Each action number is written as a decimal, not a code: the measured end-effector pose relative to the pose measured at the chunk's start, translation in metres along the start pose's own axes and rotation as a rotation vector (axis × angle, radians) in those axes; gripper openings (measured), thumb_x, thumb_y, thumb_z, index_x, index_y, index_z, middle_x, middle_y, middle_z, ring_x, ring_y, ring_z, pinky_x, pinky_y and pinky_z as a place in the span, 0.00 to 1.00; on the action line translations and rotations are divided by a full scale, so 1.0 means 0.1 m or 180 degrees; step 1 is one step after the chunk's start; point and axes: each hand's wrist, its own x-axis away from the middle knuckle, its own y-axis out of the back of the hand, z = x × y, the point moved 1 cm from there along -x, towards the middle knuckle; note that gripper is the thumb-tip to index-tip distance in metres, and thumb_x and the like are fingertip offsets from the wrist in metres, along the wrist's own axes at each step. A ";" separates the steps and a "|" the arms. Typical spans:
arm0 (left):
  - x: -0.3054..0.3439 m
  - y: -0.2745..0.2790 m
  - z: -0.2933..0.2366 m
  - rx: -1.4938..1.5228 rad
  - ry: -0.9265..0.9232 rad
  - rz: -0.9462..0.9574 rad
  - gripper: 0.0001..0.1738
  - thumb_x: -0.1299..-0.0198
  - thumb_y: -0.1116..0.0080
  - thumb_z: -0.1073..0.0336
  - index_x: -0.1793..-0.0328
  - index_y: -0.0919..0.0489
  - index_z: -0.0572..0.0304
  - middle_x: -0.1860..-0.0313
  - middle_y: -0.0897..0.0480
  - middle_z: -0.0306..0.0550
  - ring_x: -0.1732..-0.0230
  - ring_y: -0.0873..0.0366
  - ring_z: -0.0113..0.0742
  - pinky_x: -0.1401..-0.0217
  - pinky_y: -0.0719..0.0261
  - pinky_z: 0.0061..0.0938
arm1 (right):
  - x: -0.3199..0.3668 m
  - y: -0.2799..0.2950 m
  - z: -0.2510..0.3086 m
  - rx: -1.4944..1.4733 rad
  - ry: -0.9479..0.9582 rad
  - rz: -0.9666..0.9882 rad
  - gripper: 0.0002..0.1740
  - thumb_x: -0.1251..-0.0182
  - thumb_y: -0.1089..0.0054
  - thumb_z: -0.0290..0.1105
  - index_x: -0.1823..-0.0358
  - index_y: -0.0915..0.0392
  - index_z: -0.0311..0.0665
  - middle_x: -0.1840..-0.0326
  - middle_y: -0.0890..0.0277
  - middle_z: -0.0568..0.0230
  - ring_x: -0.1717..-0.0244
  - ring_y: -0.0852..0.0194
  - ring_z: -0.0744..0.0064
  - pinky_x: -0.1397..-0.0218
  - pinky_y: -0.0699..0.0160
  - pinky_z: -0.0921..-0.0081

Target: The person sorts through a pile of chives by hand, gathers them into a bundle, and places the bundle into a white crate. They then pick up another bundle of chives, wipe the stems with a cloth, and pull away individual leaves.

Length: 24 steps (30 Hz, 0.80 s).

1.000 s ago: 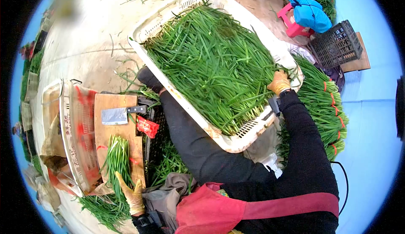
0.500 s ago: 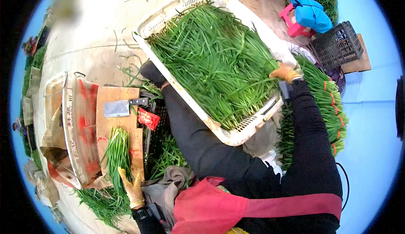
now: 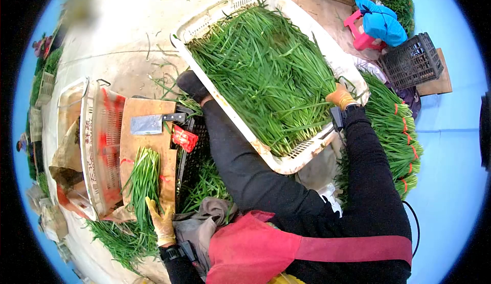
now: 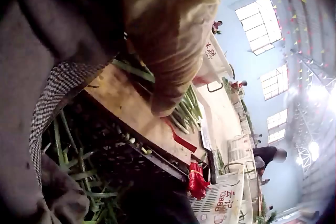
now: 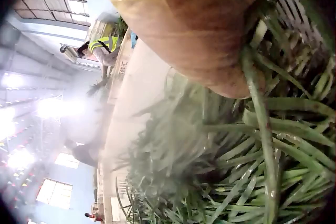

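Observation:
A large white crate (image 3: 192,61) holds a thick layer of long green leaves (image 3: 266,74). At its right end my gloved right hand (image 3: 341,97) grips some of the leaves, its fingertips partly hidden among them; the right wrist view shows the glove (image 5: 184,29) against the greens (image 5: 231,166). My gloved left hand (image 3: 162,226) has thumb and fingers spread, resting beside a bunch of green stalks (image 3: 144,176) on a wooden board (image 3: 148,109). In the left wrist view that hand (image 4: 168,40) covers part of the stalks (image 4: 185,111).
On the board lie a cleaver (image 3: 147,124) and, at its edge, a red packet (image 3: 184,138). Beside it stands a tall white crate (image 3: 92,151). Banded green bundles (image 3: 404,140) are stacked at right, near a black crate (image 3: 412,61) and pink stool (image 3: 362,38).
My right hand has shifted slightly up and right, then back down a little, at the leaves. My left hand stays spread beside the stalks. The head view has shifted a little.

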 end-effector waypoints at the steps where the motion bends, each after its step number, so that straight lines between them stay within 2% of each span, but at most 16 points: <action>1: 0.00 0.00 -0.01 0.0002 0.0008 0.0009 0.52 0.42 0.37 0.77 0.15 0.55 0.56 0.18 0.49 0.52 0.19 0.50 0.45 0.21 0.50 0.35 | 0.11 0.08 0.11 0.0026 -0.0032 -0.0145 0.38 0.59 0.25 0.39 0.44 0.24 0.28 0.46 0.21 0.37 0.42 0.21 0.47 0.37 0.24 0.63; 3: 0.00 0.01 -0.04 -0.0005 0.0030 0.0044 0.52 0.41 0.37 0.78 0.15 0.55 0.55 0.18 0.49 0.54 0.19 0.50 0.45 0.22 0.49 0.34 | 0.06 0.12 0.02 -0.0001 0.0177 -0.0486 0.36 0.59 0.25 0.39 0.47 0.22 0.29 0.51 0.19 0.39 0.50 0.19 0.46 0.43 0.21 0.63; 6: -0.02 0.09 0.15 0.0194 0.0094 0.0034 0.52 0.41 0.38 0.77 0.15 0.56 0.53 0.19 0.48 0.57 0.19 0.50 0.45 0.22 0.48 0.34 | 0.40 0.63 0.22 -0.0066 0.0644 -0.0842 0.33 0.57 0.27 0.36 0.47 0.22 0.29 0.56 0.18 0.48 0.58 0.18 0.55 0.50 0.20 0.66; 8: -0.01 0.09 0.13 0.0179 0.0132 0.0039 0.52 0.40 0.38 0.78 0.15 0.57 0.52 0.19 0.48 0.58 0.20 0.49 0.44 0.23 0.48 0.34 | 0.43 0.81 0.14 -0.1639 0.1005 -0.0115 0.28 0.52 0.30 0.31 0.47 0.21 0.31 0.60 0.18 0.59 0.62 0.21 0.65 0.55 0.21 0.70; 9: -0.01 0.08 0.12 0.0198 0.0147 0.0036 0.52 0.40 0.38 0.78 0.15 0.57 0.52 0.19 0.47 0.58 0.20 0.49 0.44 0.23 0.47 0.34 | 0.71 0.94 0.28 -0.2203 0.1047 -0.0131 0.24 0.49 0.33 0.27 0.47 0.21 0.32 0.61 0.19 0.65 0.63 0.22 0.71 0.57 0.21 0.72; 10: -0.01 0.07 0.12 0.0222 0.0158 0.0030 0.52 0.40 0.38 0.78 0.15 0.57 0.52 0.20 0.47 0.58 0.20 0.49 0.43 0.23 0.47 0.34 | 0.75 0.98 0.27 -0.2586 0.1288 -0.0016 0.21 0.47 0.35 0.27 0.49 0.20 0.32 0.62 0.19 0.64 0.64 0.22 0.70 0.61 0.20 0.71; 12: -0.03 0.05 0.11 0.0239 0.0157 0.0041 0.51 0.39 0.39 0.79 0.15 0.56 0.52 0.19 0.47 0.57 0.20 0.48 0.45 0.23 0.47 0.34 | 0.92 1.03 0.26 -0.2768 0.0995 0.0184 0.21 0.45 0.35 0.27 0.48 0.22 0.32 0.60 0.19 0.64 0.64 0.22 0.72 0.64 0.20 0.73; 14: -0.04 0.02 0.03 0.0197 0.0181 0.0018 0.51 0.39 0.40 0.79 0.15 0.56 0.52 0.19 0.47 0.57 0.20 0.48 0.45 0.23 0.47 0.34 | 1.07 0.85 0.27 -0.3088 0.1336 0.0088 0.22 0.44 0.34 0.28 0.46 0.24 0.32 0.60 0.19 0.64 0.63 0.21 0.73 0.66 0.19 0.74; 15: -0.04 0.02 0.01 0.0161 0.0067 -0.0057 0.48 0.39 0.37 0.75 0.16 0.52 0.58 0.20 0.43 0.56 0.22 0.43 0.46 0.24 0.42 0.34 | 1.33 0.80 0.48 -0.3642 0.1293 0.0179 0.23 0.42 0.34 0.28 0.45 0.25 0.33 0.59 0.18 0.64 0.62 0.19 0.71 0.62 0.17 0.72; 16: -0.06 0.00 -0.04 0.0074 -0.0086 -0.0001 0.47 0.38 0.38 0.75 0.17 0.50 0.60 0.21 0.42 0.56 0.22 0.42 0.45 0.24 0.42 0.33 | 1.46 0.73 0.55 -0.3234 0.1923 -0.0038 0.18 0.40 0.35 0.27 0.48 0.23 0.33 0.59 0.18 0.64 0.58 0.17 0.69 0.56 0.14 0.69; 17: -0.10 -0.01 -0.10 -0.0018 -0.0237 0.0053 0.45 0.38 0.38 0.75 0.17 0.49 0.62 0.22 0.40 0.56 0.23 0.41 0.45 0.24 0.43 0.33 | 1.38 0.50 0.36 -0.3412 0.1675 0.0320 0.15 0.38 0.36 0.27 0.50 0.22 0.33 0.58 0.18 0.65 0.57 0.17 0.68 0.53 0.14 0.68; 18: -0.14 -0.06 -0.18 -0.0110 -0.0385 0.0095 0.43 0.38 0.38 0.75 0.18 0.47 0.64 0.22 0.39 0.56 0.23 0.40 0.44 0.24 0.43 0.32 | 1.44 0.34 0.33 -0.3790 0.1428 0.0659 0.14 0.38 0.35 0.28 0.51 0.21 0.34 0.59 0.18 0.65 0.56 0.17 0.68 0.52 0.14 0.67; 20: -0.12 -0.36 -0.80 0.0392 -0.0209 0.0173 0.32 0.35 0.41 0.76 0.25 0.35 0.68 0.34 0.24 0.51 0.36 0.26 0.37 0.32 0.30 0.26 | 1.73 0.10 0.45 -0.4727 0.0823 0.1262 0.13 0.39 0.32 0.29 0.54 0.20 0.36 0.60 0.18 0.66 0.55 0.16 0.67 0.50 0.15 0.66; 21: -0.15 -0.53 -1.04 0.0458 -0.0524 0.0299 0.28 0.35 0.41 0.76 0.28 0.30 0.68 0.41 0.20 0.47 0.44 0.22 0.33 0.39 0.25 0.24 | 1.76 -0.08 0.40 -0.4152 0.1034 0.1090 0.15 0.42 0.29 0.29 0.54 0.19 0.38 0.60 0.17 0.66 0.55 0.16 0.68 0.49 0.15 0.65; 22: -0.09 -0.66 -1.29 0.0269 -0.0748 0.0594 0.27 0.36 0.39 0.75 0.30 0.29 0.68 0.42 0.20 0.46 0.45 0.22 0.31 0.40 0.24 0.25 | 1.78 -0.26 0.36 -0.3817 0.1219 0.1026 0.18 0.43 0.30 0.29 0.51 0.21 0.38 0.58 0.17 0.64 0.55 0.16 0.66 0.49 0.15 0.65; 24: 0.03 -0.99 -1.95 0.0419 -0.0585 0.1329 0.24 0.34 0.41 0.72 0.32 0.26 0.67 0.41 0.18 0.48 0.40 0.23 0.31 0.35 0.26 0.25 | 1.98 -0.47 0.48 -0.3387 0.1578 0.0976 0.23 0.45 0.31 0.27 0.46 0.23 0.39 0.54 0.18 0.61 0.55 0.16 0.64 0.48 0.15 0.64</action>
